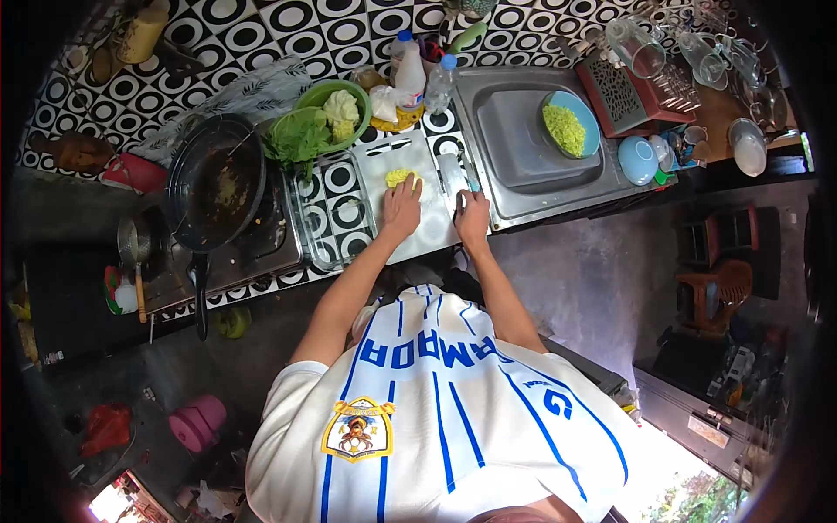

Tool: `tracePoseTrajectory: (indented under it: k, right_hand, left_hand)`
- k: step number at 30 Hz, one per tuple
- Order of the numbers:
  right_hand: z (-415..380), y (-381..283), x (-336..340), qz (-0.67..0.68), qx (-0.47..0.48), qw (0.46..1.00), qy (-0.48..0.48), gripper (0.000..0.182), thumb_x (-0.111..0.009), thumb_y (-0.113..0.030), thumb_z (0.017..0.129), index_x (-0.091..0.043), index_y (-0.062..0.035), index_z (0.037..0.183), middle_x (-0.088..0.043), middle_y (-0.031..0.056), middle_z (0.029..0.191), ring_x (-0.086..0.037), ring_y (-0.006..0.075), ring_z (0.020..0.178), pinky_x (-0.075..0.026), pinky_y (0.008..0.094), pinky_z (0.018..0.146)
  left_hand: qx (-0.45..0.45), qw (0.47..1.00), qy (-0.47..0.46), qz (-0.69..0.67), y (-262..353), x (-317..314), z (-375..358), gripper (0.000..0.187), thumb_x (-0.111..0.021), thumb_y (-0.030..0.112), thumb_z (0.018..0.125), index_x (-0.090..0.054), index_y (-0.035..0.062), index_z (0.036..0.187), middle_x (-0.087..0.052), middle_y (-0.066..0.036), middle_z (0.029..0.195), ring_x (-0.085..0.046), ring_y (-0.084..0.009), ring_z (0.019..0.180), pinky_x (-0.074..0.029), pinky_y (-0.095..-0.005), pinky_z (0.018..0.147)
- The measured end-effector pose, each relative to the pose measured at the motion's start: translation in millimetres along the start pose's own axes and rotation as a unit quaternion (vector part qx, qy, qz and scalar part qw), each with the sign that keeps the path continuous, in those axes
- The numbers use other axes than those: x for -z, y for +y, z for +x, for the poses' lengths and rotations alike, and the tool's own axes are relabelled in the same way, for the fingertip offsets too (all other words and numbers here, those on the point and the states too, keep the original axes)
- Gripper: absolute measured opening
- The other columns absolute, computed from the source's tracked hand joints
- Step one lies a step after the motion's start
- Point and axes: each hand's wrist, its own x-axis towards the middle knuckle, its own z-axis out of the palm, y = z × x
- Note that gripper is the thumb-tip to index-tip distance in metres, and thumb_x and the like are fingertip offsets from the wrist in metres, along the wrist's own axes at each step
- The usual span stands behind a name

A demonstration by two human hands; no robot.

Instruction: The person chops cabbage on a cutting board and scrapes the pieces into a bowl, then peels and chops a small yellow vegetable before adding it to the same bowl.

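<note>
A pale cutting board (427,228) lies on the tiled counter. My left hand (402,209) rests on it, its fingers closed down over a small pile of yellow-green chopped cabbage (401,178). To the right, my right hand (472,215) is wrapped round the handle of a broad-bladed knife (453,176). Its blade points away from me along the board's right side, apart from the cabbage. Past the board's left corner, a green basin (362,94) holds leafy greens (295,138) and a pale cabbage piece (341,108). My fingertips partly cover the pile.
A blue bowl of shredded cabbage (564,129) stands in the steel sink (478,105) on the right. Bottles (410,78) stand behind the board. A glass tray (305,228) lies left, beside a dark wok (218,187) on the stove. A dish rack (623,96) holds glasses.
</note>
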Motion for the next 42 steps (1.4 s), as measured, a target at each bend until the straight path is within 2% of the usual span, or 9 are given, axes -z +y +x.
tracePoseTrajectory:
  k: [4, 13, 16, 19, 25, 32, 36, 37, 42]
  right_hand:
    - [6, 11, -8, -0.01, -0.015, 0.999, -0.031, 0.04, -0.06, 0.003, 0.081, -0.061, -0.0017, 0.12, -0.061, 0.027, 0.107, -0.056, 0.0461, 0.1, -0.046, 0.0517, 0.087]
    - [9, 16, -12, 0.031, -0.058, 0.991, -0.12, 0.056, -0.073, -0.008, 0.077, -0.054, 0.0071, 0.127, -0.059, 0.0322, 0.113, -0.059, 0.048, 0.106, -0.047, 0.0509, 0.094]
    - [10, 24, -10, 0.027, -0.045, 0.989, -0.135, 0.054, -0.071, -0.008, 0.079, -0.054, 0.0081, 0.127, -0.059, 0.0326, 0.111, -0.059, 0.047, 0.108, -0.048, 0.0491, 0.094]
    - [21, 29, -10, 0.12, -0.111, 0.975, -0.148, 0.048, -0.068, -0.01, 0.081, -0.058, 0.0084, 0.124, -0.061, 0.0316, 0.107, -0.06, 0.0459, 0.103, -0.048, 0.0493, 0.092]
    - [24, 2, 17, 0.156, 0.014, 0.982, -0.109, 0.031, -0.056, -0.01, 0.091, -0.06, 0.0038, 0.118, -0.064, 0.0319, 0.1, -0.061, 0.048, 0.098, -0.048, 0.0516, 0.086]
    - [-15, -42, 13, 0.091, -0.024, 0.984, -0.153, 0.033, -0.052, -0.01, 0.095, -0.053, 0.0003, 0.126, -0.063, 0.0327, 0.098, -0.062, 0.0505, 0.093, -0.05, 0.0561, 0.082]
    - [-30, -42, 1, 0.026, -0.006, 0.981, -0.193, 0.051, -0.053, -0.006, 0.091, -0.044, -0.0036, 0.142, -0.059, 0.0279, 0.106, -0.063, 0.0481, 0.093, -0.052, 0.0565, 0.079]
    - [-32, -40, 0, -0.015, 0.021, 0.978, -0.208, 0.07, -0.054, -0.002, 0.089, -0.031, -0.0122, 0.154, -0.057, 0.026, 0.108, -0.064, 0.0458, 0.093, -0.053, 0.0553, 0.078]
    - [-31, -55, 17, -0.083, 0.039, 0.962, -0.258, 0.089, -0.053, 0.003, 0.087, -0.01, -0.0228, 0.16, -0.062, 0.0296, 0.096, -0.066, 0.0446, 0.078, -0.053, 0.0532, 0.071]
  left_hand:
    - [-0.003, 1.0, -0.019, 0.014, -1, 0, 3, 0.062, -0.065, 0.027, 0.088, -0.047, 0.0087, 0.145, -0.046, -0.011, 0.146, -0.046, -0.0244, 0.124, -0.038, -0.0415, 0.099]
    - [0.024, 0.996, -0.068, 0.059, 12, 6, 16, 0.062, -0.065, 0.031, 0.087, -0.05, 0.0031, 0.141, -0.053, -0.013, 0.135, -0.049, -0.0268, 0.122, -0.039, -0.0442, 0.098]
    - [0.008, 0.997, -0.034, 0.068, 13, 7, 14, 0.062, -0.067, 0.03, 0.086, -0.051, 0.0021, 0.139, -0.052, -0.012, 0.134, -0.046, -0.0281, 0.126, -0.038, -0.0451, 0.1]
    - [-0.017, 0.998, -0.026, 0.047, 8, 3, 14, 0.062, -0.068, 0.029, 0.085, -0.051, -0.0001, 0.138, -0.05, -0.013, 0.138, -0.042, -0.0291, 0.131, -0.035, -0.0463, 0.105]
    - [-0.04, 0.995, -0.07, -0.055, -19, 5, 10, 0.061, -0.069, 0.026, 0.084, -0.051, 0.005, 0.139, -0.045, -0.009, 0.148, -0.041, -0.0286, 0.135, -0.034, -0.045, 0.109]
    - [-0.032, 0.995, -0.077, -0.056, -20, 9, 13, 0.06, -0.07, 0.025, 0.083, -0.053, 0.0083, 0.138, -0.048, -0.007, 0.145, -0.044, -0.0286, 0.132, -0.038, -0.0447, 0.106]
    - [-0.026, 0.994, -0.095, -0.05, -18, 11, 12, 0.055, -0.07, 0.025, 0.082, -0.057, 0.0084, 0.133, -0.051, -0.007, 0.14, -0.046, -0.0279, 0.128, -0.039, -0.0446, 0.104]
    - [-0.025, 0.993, -0.106, -0.05, -18, 12, 13, 0.053, -0.07, 0.025, 0.082, -0.058, 0.0084, 0.131, -0.051, -0.007, 0.138, -0.047, -0.0277, 0.127, -0.039, -0.0445, 0.103]
    - [-0.03, 0.994, -0.085, -0.059, -17, 14, 13, 0.049, -0.07, 0.024, 0.082, -0.061, 0.0084, 0.127, -0.052, -0.007, 0.136, -0.047, -0.0277, 0.126, -0.039, -0.0446, 0.102]
